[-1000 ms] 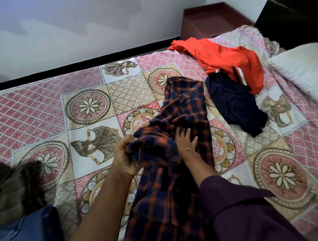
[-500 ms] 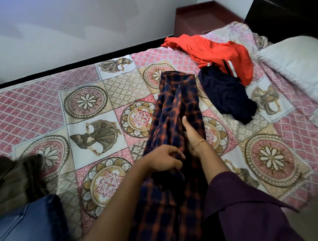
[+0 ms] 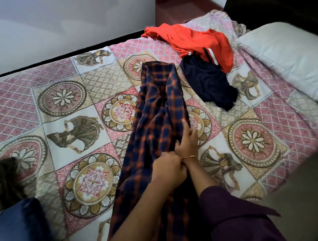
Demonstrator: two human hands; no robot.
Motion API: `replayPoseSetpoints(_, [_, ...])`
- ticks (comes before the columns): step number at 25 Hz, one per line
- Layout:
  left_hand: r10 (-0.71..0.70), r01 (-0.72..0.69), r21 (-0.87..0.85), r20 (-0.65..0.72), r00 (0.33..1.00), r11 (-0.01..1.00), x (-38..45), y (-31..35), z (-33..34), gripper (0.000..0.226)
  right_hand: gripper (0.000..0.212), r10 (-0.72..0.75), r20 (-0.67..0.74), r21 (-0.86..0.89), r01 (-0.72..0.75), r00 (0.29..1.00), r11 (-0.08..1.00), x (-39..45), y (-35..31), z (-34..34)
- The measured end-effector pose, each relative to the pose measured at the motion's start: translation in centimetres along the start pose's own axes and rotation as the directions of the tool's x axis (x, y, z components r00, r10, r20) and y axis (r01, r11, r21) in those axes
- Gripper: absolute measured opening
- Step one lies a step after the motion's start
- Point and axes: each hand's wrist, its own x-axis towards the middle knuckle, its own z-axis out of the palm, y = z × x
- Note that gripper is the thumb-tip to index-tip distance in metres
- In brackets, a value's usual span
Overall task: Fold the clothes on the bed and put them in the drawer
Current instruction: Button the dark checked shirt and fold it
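Plaid shirt [image 3: 154, 120] near end cut off | left hand [image 3: 167, 169] grasping it | right hand [image 3: 187, 142] grip unclear

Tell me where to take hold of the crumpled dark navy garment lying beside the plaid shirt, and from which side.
Probably pinch the dark navy garment at its near corner, the bunched tip pointing toward the person, coming from the near right side. That end lies free on the patterned bedspread, while its far edge sits tucked under the orange garment, so lifting there would drag both.

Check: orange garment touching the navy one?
Touching. In the head view the orange garment lies over the top edge of the navy garment, no bedspread showing between them.
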Motion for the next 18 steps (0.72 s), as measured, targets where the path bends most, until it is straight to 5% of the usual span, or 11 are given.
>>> replayPoseSetpoints(2, [0.078, -0.047, 0.114, -0.280, 0.957, 0.992, 0.4, -1.3, 1.0, 0.032, 0.054, -0.108, 0.075, -0.213, 0.122, 0.991, 0.969, -0.7, 1.2, 0.6])
replayPoseSetpoints(4, [-0.007, 0.014, 0.190, -0.041, 0.999, 0.982, 0.5, -2.2, 1.9, 0.050, 0.051, -0.065, 0.216, -0.350, 0.140, 0.974, 0.926, -1.7, 1.9, 0.8])
replayPoseSetpoints(5, [-0.081, 0.041, 0.231, 0.166, 0.983, 0.972, 0.4, -2.9, 2.6, 0.064, 0.060, -0.013, 0.260, -0.377, 0.114, 0.966, 0.919, -2.2, 2.1, 0.9])
replayPoseSetpoints(7, [-0.164, 0.048, 0.315, 0.354, 0.921, 0.948, -0.3, -3.9, 3.7, 0.084, 0.068, 0.084, 0.325, -0.440, 0.072, 0.942, 0.895, -3.1, 2.7, 1.1])
replayPoseSetpoints(13, [-0.222, 0.078, 0.377, 0.354, 0.909, 0.923, -0.9, -4.6, 5.7, 0.099, 0.069, 0.182, 0.291, -0.545, 0.007, 0.939, 0.838, -2.9, 2.6, 1.5])
replayPoseSetpoints(18, [-0.128, 0.083, 0.194, 0.237, 0.963, 0.978, -1.6, -5.9, 5.7, 0.078, 0.066, 0.208, 0.261, -0.501, -0.052, 0.943, 0.864, -4.3, 1.8, 0.7])
